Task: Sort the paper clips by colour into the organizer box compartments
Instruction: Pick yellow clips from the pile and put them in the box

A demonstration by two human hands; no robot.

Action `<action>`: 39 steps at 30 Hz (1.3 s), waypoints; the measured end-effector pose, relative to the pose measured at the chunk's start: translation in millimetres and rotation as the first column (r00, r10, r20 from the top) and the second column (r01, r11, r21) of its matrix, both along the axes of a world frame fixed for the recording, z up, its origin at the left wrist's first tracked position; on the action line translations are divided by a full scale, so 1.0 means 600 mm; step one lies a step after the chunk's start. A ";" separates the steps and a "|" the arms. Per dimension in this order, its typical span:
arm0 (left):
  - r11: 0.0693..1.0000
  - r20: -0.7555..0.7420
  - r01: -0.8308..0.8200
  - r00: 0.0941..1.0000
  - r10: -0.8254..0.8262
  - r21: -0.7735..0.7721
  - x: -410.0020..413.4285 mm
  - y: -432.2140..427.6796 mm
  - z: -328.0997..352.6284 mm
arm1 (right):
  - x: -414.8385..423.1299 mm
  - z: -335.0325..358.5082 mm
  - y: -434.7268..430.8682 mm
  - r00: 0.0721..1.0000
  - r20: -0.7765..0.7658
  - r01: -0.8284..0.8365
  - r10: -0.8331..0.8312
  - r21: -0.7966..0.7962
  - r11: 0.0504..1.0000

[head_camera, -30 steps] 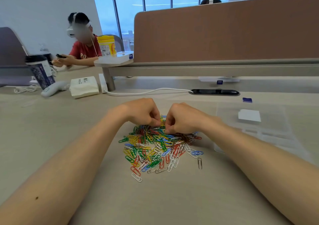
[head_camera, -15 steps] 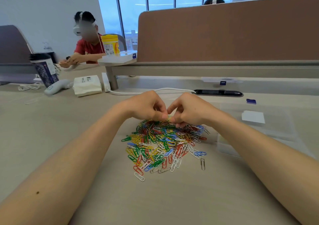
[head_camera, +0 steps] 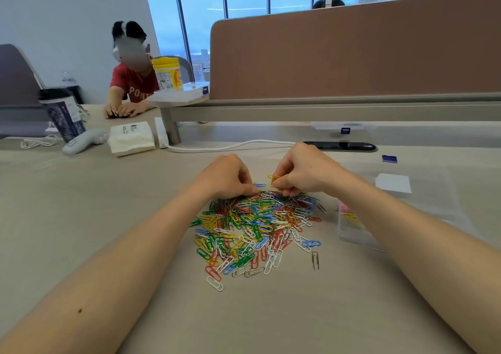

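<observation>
Pinching a small bunch of yellow paper clips [head_camera: 273, 180] between thumb and fingers, the right hand [head_camera: 303, 172] hovers just above the far edge of the pile [head_camera: 257, 229], clamped on them. The left hand [head_camera: 227, 177] sits close beside it, fingers curled, fingertips [head_camera: 253, 191] down on the pile's far rim; from my feed I cannot tell whether it has a clip pinched or only touches the heap. A blue clip [head_camera: 259, 185] lies between the two hands.

The pile spreads on the worktop [head_camera: 81, 204] between my two forearms, a loose tangle of red, green, yellow, blue, white and silver clips. One silver clip [head_camera: 315, 260] lies by itself just to the pile's near right.

The clear organizer box [head_camera: 349, 229] stands to the right of the pile, partly hidden behind the right forearm. I can make out pink clips [head_camera: 344, 207] in one compartment and yellow ones [head_camera: 351, 215] just nearer, but not the dividers between them. A white slip [head_camera: 393, 182] lies farther right.

Across the worktop I see a white cable [head_camera: 230, 146], a tissue pack [head_camera: 131, 138], a dark tumbler [head_camera: 63, 115], a yellow canister [head_camera: 166, 73], a brown divider panel [head_camera: 352, 49], and another person [head_camera: 132, 85] in a red shirt.
</observation>
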State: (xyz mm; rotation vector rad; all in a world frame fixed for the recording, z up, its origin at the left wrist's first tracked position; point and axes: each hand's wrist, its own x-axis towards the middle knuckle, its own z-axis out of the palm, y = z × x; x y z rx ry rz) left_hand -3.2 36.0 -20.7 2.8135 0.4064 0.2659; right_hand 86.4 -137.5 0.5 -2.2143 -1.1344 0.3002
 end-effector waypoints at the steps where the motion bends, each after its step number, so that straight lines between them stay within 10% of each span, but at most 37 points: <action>1: 1.000 -0.020 0.007 1.000 -0.007 0.006 0.000 -0.001 0.000 | 0.001 -0.001 0.000 1.000 0.004 -0.001 0.001 -0.004 1.000; 9: 1.000 -0.055 0.029 0.998 -0.030 -0.012 -0.003 0.000 0.012 | 0.001 0.001 0.001 1.000 0.012 -0.002 0.002 -0.007 1.000; 24: 0.686 0.064 0.045 0.998 0.002 -0.726 -0.029 0.005 0.041 | 0.006 0.011 -0.007 0.998 -0.065 -0.008 0.008 0.007 1.000; 39: 0.754 0.121 0.276 0.959 -0.255 -0.596 0.038 -0.182 0.047 | 0.048 0.048 -0.183 0.995 -0.062 0.041 -0.073 -0.416 0.909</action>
